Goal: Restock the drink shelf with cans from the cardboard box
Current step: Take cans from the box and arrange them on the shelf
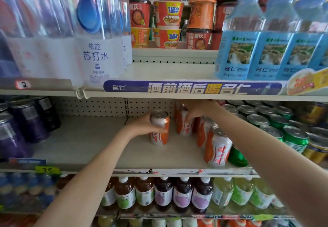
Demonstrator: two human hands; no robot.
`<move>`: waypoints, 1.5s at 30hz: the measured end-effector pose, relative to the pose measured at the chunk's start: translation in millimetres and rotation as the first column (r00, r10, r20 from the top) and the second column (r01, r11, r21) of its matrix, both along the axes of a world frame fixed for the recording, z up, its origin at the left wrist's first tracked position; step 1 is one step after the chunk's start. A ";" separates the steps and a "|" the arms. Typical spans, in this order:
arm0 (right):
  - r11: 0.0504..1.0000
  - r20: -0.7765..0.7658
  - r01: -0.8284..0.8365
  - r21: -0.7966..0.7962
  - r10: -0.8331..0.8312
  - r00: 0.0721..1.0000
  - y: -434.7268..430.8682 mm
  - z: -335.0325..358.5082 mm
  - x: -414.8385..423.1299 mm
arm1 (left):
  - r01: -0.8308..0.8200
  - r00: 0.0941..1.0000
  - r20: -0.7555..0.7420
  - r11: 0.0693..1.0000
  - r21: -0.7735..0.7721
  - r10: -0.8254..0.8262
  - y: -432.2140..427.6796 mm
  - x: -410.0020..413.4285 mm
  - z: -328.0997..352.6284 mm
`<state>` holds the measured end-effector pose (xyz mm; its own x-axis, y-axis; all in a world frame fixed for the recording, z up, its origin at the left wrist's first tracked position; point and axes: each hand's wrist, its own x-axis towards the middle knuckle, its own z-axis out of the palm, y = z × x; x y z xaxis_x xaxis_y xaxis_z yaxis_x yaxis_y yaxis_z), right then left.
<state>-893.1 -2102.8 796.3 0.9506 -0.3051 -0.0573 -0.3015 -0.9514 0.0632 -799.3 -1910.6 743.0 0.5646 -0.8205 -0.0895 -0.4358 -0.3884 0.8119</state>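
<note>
2 bare hands reach into the drink shelf (85, 146) in the head view. The left hand (142, 125) wraps its fingers and thumb round the side of an orange-and-white can (160, 130). This can is upright near the middle of the shelf, apart from the others; whether its base rests on the shelf board cannot be told. The right hand (197, 111) comes in from above, deeper toward the perforated back panel (88, 106). Its curled fingers clasp the top of a rear can (185, 128) of the same kind, also upright.

Just right of that one, a row of matching cans (217, 148) runs toward the shelf's front edge, partly hidden behind the right forearm; the nearest stands close to that edge. Green cans (294, 138) with silver tops crowd the right end of the shelf. Dark purple cans (16, 134) stand at its left end.

On the shelf above, clear water bottle packs (95, 54) sit at the left end and blue-labelled bottle packs (266, 56) at the right end. Instant noodle cups (168, 13) are stacked farther back between them. A blue banner strip (193, 88) runs along that upper shelf's front edge. On the shelf below, small drink bottles (163, 193) with white caps stand in a line behind its front edge.
</note>
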 end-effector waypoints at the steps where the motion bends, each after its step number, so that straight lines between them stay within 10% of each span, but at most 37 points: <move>1: 1.000 0.020 -0.011 0.007 0.011 1.000 -0.8 -0.5 0.2 | 0.010 1.000 -0.019 1.000 -0.017 -0.010 1.8 -0.2 -2.9; 9: 0.971 0.094 -0.098 0.219 0.079 0.992 16.7 15.0 -12.6 | -0.057 0.997 0.056 0.996 -0.063 0.060 -11.0 -7.1 -15.3; 36: 0.968 0.077 -0.116 0.223 0.101 0.992 11.7 8.5 -50.0 | 0.009 0.996 0.091 0.991 -0.130 0.003 -69.5 -51.0 -20.7; 45: 0.901 0.505 -0.397 0.173 0.265 0.822 72.4 8.4 -85.9 | 0.045 0.998 -0.032 0.980 -0.196 -0.052 -27.1 -48.8 -17.2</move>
